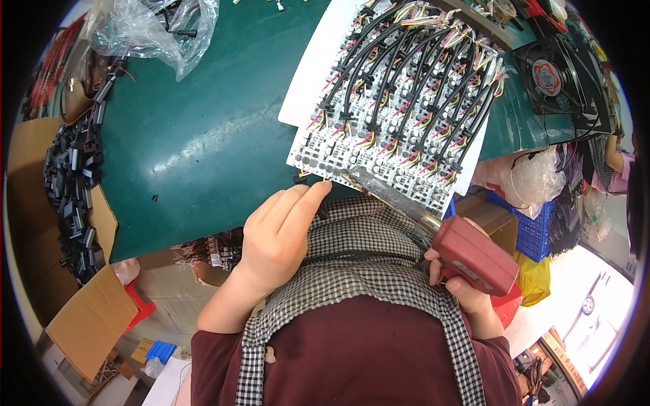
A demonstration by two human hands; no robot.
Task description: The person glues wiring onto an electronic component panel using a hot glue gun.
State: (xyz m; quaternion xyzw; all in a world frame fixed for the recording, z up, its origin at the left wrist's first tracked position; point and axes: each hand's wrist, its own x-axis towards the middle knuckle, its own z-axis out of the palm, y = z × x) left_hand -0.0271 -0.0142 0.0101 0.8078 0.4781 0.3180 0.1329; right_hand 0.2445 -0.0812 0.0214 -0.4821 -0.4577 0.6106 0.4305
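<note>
My right hand (467,291) is wrapped round the grip of a dark red soldering gun (476,256). Its long metal barrel points up and left, and the tip meets the near left part of a white panel of circuit boards (318,145). My left hand (276,233) is at the panel's near edge, fingers pressed together and the index fingertip close to the solder tip. What its fingers pinch, if anything, is hidden; a small dark piece (300,178) shows beside them. Rows of short black cables (379,88) with red, yellow and black wire ends stand on the panel.
The panel lies on white sheet (305,88) on a green table (196,155). A clear plastic bag (152,30) lies far left, a black fan (552,78) far right. Left of the table, a cardboard box (91,321) stands by a heap of black parts (71,196). A blue crate (525,227) sits right.
</note>
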